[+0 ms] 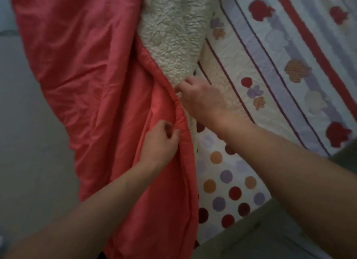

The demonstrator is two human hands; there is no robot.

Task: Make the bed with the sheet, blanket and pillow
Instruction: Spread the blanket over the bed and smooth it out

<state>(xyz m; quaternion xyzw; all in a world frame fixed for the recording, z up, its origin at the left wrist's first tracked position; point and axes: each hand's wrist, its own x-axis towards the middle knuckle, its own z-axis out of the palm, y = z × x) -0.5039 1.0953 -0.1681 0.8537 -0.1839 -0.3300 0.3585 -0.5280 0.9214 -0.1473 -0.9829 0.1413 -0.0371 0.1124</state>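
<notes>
A coral-red blanket (81,61) with a cream fleece underside (172,32) hangs over the left side of the bed and is folded back near the top. My left hand (160,141) pinches the blanket's piped red edge with curled fingers. Just above it my right hand (197,96) grips the same edge where the fleece meets the red cloth. To the right lies the patterned sheet (270,69), white with stripes, flowers and coloured dots. No pillow is in view.
Grey floor (29,123) lies to the left of the hanging blanket. A dull green surface (257,237) shows at the bottom right, below the dotted border of the sheet.
</notes>
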